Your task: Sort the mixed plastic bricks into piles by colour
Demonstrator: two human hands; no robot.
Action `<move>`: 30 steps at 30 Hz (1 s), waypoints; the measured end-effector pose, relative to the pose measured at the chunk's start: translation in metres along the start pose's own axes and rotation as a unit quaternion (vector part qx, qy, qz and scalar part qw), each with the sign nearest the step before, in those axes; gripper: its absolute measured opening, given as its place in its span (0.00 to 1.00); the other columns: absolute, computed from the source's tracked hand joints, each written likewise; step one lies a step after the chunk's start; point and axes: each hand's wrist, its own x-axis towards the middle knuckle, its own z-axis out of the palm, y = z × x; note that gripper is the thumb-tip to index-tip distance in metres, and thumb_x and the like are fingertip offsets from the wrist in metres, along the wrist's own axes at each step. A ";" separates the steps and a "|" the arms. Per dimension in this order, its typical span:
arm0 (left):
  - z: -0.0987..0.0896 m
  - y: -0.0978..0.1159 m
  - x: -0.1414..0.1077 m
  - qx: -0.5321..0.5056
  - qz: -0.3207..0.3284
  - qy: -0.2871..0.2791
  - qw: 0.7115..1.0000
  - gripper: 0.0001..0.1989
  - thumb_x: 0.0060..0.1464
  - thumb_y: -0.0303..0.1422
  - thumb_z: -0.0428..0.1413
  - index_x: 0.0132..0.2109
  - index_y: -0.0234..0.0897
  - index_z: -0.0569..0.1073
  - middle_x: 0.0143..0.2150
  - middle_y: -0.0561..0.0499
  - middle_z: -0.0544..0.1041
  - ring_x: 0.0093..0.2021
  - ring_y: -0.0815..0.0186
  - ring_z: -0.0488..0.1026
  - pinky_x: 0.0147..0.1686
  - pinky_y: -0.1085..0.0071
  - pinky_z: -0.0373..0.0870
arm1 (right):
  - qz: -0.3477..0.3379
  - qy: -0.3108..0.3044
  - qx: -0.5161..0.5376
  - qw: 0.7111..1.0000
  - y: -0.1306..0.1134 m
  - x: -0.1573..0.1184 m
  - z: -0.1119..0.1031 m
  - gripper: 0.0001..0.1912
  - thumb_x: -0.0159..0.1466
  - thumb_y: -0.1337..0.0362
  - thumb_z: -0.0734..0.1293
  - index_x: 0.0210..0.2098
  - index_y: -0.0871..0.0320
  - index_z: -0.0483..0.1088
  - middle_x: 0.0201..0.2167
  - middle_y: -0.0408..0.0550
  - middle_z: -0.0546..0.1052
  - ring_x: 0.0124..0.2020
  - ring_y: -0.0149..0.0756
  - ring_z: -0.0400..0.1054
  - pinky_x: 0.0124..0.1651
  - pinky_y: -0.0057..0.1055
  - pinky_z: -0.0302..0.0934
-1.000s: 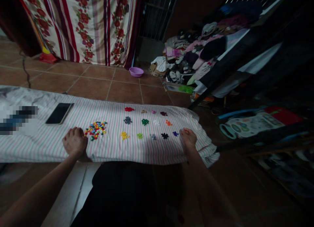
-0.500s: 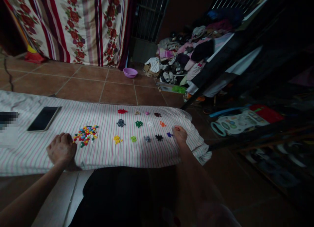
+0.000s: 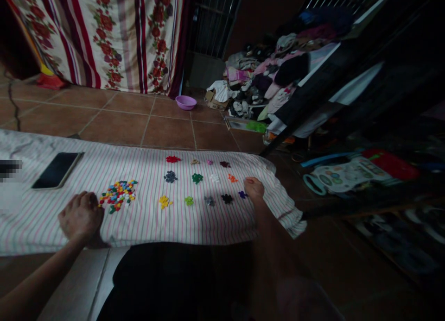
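Observation:
My left hand [image 3: 81, 214] rests on the striped cloth with its fingers curled, at the left edge of a mixed pile of small coloured pieces [image 3: 118, 195]. Whatever is inside those fingers is hidden. Toward the cloth's right end, my right hand [image 3: 254, 187] is closed, just right of a small purple pile [image 3: 242, 194] and an orange pile [image 3: 232, 178]. Its contents cannot be made out. Between the hands lie single-colour piles, among them yellow [image 3: 164, 201], lime green [image 3: 188, 200], dark grey [image 3: 170, 176], green [image 3: 197, 178], black [image 3: 227, 198] and red [image 3: 173, 159].
A dark-screened phone [image 3: 57, 170] lies on the striped cloth [image 3: 139, 228], left of the mixed pile. Beyond, a purple basin [image 3: 186, 103] stands on the tiled floor near heaped clothes [image 3: 267, 75]. A dark post [image 3: 295, 108] slants up at the right.
The view has tilted slightly. My right hand has drawn a little away from the purple pile, toward the far side. My left hand keeps its place beside the mixed pile.

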 end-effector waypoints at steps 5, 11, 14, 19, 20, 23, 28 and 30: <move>-0.001 0.003 -0.002 0.044 -0.001 0.022 0.999 0.16 0.55 0.37 0.44 0.47 0.38 0.67 0.59 0.43 0.69 0.60 0.53 0.63 0.53 0.56 0.60 | 0.005 -0.003 -0.027 1.000 0.003 -0.005 -0.006 0.13 0.56 0.68 0.62 0.36 0.57 0.77 0.34 0.48 0.79 0.38 0.38 0.71 0.44 0.29 0.62; -0.002 0.005 -0.005 0.051 0.001 0.032 0.998 0.17 0.55 0.37 0.43 0.49 0.38 0.66 0.59 0.43 0.69 0.59 0.54 0.63 0.52 0.58 0.60 | 0.028 0.026 -0.015 0.999 0.021 -0.011 -0.024 0.11 0.54 0.67 0.63 0.32 0.58 0.77 0.29 0.48 0.78 0.35 0.37 0.71 0.42 0.29 0.62; -0.002 0.005 -0.006 0.034 -0.003 0.032 0.999 0.17 0.54 0.38 0.44 0.48 0.38 0.66 0.59 0.42 0.68 0.59 0.54 0.63 0.52 0.57 0.59 | 0.031 0.033 -0.001 0.999 0.029 -0.015 -0.032 0.11 0.53 0.67 0.63 0.31 0.58 0.77 0.29 0.48 0.78 0.34 0.38 0.71 0.42 0.30 0.63; -0.005 0.001 -0.007 -0.022 0.013 0.033 0.999 0.18 0.51 0.40 0.46 0.49 0.44 0.68 0.57 0.43 0.69 0.58 0.50 0.62 0.51 0.52 0.58 | 0.014 0.017 0.048 0.999 0.039 -0.023 -0.035 0.11 0.51 0.66 0.63 0.32 0.56 0.77 0.30 0.45 0.79 0.37 0.39 0.71 0.45 0.32 0.63; -0.005 0.000 -0.007 -0.033 0.023 0.030 0.999 0.18 0.50 0.41 0.47 0.49 0.47 0.68 0.56 0.44 0.69 0.59 0.49 0.62 0.51 0.51 0.57 | 0.015 0.012 0.050 0.999 0.040 -0.024 -0.034 0.11 0.51 0.65 0.63 0.31 0.56 0.77 0.30 0.45 0.79 0.37 0.38 0.71 0.46 0.32 0.63; -0.007 -0.002 -0.008 -0.044 0.047 0.020 0.998 0.18 0.50 0.42 0.47 0.48 0.53 0.68 0.54 0.47 0.69 0.58 0.48 0.61 0.49 0.50 0.57 | 0.020 0.003 0.048 0.999 0.038 -0.027 -0.033 0.12 0.52 0.66 0.62 0.31 0.56 0.76 0.31 0.46 0.79 0.37 0.39 0.71 0.46 0.32 0.63; -0.004 0.000 -0.005 -0.009 0.016 0.031 0.999 0.17 0.51 0.37 0.46 0.47 0.40 0.69 0.54 0.39 0.70 0.56 0.49 0.64 0.49 0.52 0.59 | 0.019 0.002 0.026 0.999 0.031 -0.028 -0.034 0.13 0.52 0.65 0.62 0.34 0.56 0.77 0.33 0.47 0.79 0.38 0.39 0.71 0.45 0.31 0.62; -0.003 0.002 -0.004 0.008 0.010 0.031 0.999 0.16 0.53 0.36 0.46 0.47 0.37 0.68 0.55 0.39 0.70 0.57 0.51 0.64 0.50 0.55 0.60 | 0.027 0.006 0.019 0.999 0.029 -0.028 -0.033 0.13 0.52 0.65 0.62 0.34 0.56 0.77 0.32 0.47 0.79 0.37 0.39 0.71 0.45 0.31 0.62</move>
